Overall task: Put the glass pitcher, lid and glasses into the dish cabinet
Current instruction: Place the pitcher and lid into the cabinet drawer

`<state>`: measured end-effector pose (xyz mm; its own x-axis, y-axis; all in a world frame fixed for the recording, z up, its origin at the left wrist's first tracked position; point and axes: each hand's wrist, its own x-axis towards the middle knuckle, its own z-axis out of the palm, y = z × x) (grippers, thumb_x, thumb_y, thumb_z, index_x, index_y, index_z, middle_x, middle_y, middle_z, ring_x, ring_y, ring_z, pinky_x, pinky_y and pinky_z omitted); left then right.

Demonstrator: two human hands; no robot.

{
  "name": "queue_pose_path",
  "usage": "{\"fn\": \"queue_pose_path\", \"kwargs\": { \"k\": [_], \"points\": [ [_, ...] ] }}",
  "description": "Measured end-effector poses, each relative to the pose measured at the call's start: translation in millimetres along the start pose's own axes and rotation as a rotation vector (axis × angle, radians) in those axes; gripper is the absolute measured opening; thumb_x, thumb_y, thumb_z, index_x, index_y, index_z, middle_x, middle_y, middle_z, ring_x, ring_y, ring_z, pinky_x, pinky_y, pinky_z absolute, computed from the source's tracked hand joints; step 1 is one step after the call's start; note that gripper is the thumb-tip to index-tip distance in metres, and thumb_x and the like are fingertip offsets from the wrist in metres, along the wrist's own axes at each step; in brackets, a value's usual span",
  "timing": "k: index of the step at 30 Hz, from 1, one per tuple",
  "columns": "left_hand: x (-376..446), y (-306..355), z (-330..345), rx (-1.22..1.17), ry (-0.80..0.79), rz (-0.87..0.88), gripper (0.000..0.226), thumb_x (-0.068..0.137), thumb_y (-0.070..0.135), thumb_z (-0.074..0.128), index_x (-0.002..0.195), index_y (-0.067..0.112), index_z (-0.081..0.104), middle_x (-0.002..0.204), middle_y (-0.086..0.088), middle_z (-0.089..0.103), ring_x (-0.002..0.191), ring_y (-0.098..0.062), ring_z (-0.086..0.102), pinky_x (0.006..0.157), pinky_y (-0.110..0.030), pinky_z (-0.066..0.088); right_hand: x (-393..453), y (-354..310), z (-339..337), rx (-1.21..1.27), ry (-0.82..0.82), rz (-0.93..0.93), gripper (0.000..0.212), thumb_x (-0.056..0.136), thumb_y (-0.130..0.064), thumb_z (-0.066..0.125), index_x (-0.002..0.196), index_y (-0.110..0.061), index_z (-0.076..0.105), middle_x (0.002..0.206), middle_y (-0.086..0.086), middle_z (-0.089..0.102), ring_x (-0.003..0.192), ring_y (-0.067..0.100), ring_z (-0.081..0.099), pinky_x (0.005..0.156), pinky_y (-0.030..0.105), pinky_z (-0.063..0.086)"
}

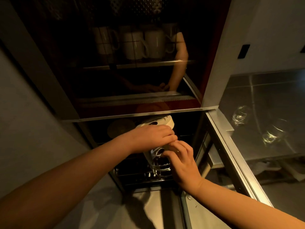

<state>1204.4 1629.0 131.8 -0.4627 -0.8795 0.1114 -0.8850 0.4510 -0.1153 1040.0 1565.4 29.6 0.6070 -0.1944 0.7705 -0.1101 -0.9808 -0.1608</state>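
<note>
Both my hands are inside the open lower compartment of the dish cabinet. My left hand grips the top of the glass pitcher, which stands tilted on the wire rack. From the right, my right hand holds the pitcher's side with curled fingers. Two clear glasses lie on the steel counter at the right, outside the cabinet. I cannot make out the lid.
A white dish and a round plate sit at the back of the lower compartment. Behind the dark glass door above, white mugs stand on a shelf. The steel counter stretches to the right.
</note>
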Motion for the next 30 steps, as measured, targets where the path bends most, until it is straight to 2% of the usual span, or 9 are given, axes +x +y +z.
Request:
{"fn": "queue_pose_path", "kwargs": {
  "k": [4,6,9,14,20,25,30],
  "points": [
    [8.0,-8.3,0.0,-0.003,-0.028,0.04,0.053,0.075,0.011,0.076,0.123,0.009,0.055,0.119,-0.01,0.059,0.109,-0.021,0.056,0.085,-0.031,0.052,0.5,6.3,8.9,-0.044,0.026,-0.004,0.021,0.099,-0.027,0.036,0.109,-0.014,0.05,0.125,0.012,0.038,0.119,0.031,0.035,0.103,0.034,0.034],
    [11.2,-10.9,-0.6,0.016,-0.038,0.057,0.053,0.074,0.009,0.077,0.123,0.008,0.055,0.118,-0.01,0.059,0.108,-0.022,0.056,0.083,-0.033,0.053,-0.1,10.1,13.1,-0.066,0.046,-0.002,0.017,0.093,-0.022,0.047,0.108,-0.014,0.05,0.125,0.012,0.037,0.119,0.031,0.034,0.104,0.033,0.033],
    [15.1,-13.9,-3.4,0.04,-0.039,0.092,0.053,0.071,0.005,0.078,0.12,0.006,0.057,0.114,-0.012,0.061,0.104,-0.023,0.058,0.081,-0.029,0.051,-0.8,11.1,19.3,-0.088,0.061,0.03,0.027,0.081,-0.014,0.056,0.107,-0.015,0.05,0.125,0.012,0.037,0.12,0.031,0.033,0.109,0.029,0.026],
    [21.6,-18.5,-4.3,0.082,-0.07,0.115,0.051,0.073,0.003,0.075,0.121,0.004,0.057,0.116,-0.013,0.06,0.106,-0.024,0.057,0.082,-0.025,0.047,-2.7,16.3,29.9,-0.093,0.1,0.055,0.028,0.079,-0.01,0.055,0.107,-0.015,0.051,0.126,0.012,0.036,0.121,0.031,0.031,0.11,0.028,0.024],
    [28.0,-24.9,2.5,0.135,-0.104,0.13,0.049,0.078,0.006,0.072,0.125,0.006,0.054,0.121,-0.012,0.058,0.113,-0.023,0.054,0.088,-0.025,0.045,-6.1,19.6,43.2,-0.087,0.159,0.097,0.025,0.081,-0.009,0.053,0.105,-0.016,0.051,0.123,0.011,0.037,0.118,0.03,0.034,0.107,0.028,0.027],
    [33.8,-30.9,9.2,0.152,-0.11,0.157,0.051,0.073,0.005,0.076,0.12,0.004,0.058,0.116,-0.013,0.062,0.11,-0.026,0.058,0.089,-0.028,0.048,-8.6,26.6,55.3,-0.091,0.175,0.12,0.027,0.079,-0.007,0.056,0.105,-0.015,0.051,0.122,0.011,0.037,0.117,0.03,0.034,0.107,0.028,0.029],
    [39.5,-37.2,14.3,0.194,-0.118,0.171,0.05,0.076,0.005,0.073,0.123,0.004,0.056,0.118,-0.013,0.061,0.112,-0.026,0.056,0.092,-0.029,0.046,-8.9,31.4,59.7,-0.081,0.158,0.156,0.026,0.08,-0.008,0.053,0.106,-0.013,0.05,0.124,0.012,0.035,0.118,0.03,0.033,0.108,0.028,0.028]
  ]
}}
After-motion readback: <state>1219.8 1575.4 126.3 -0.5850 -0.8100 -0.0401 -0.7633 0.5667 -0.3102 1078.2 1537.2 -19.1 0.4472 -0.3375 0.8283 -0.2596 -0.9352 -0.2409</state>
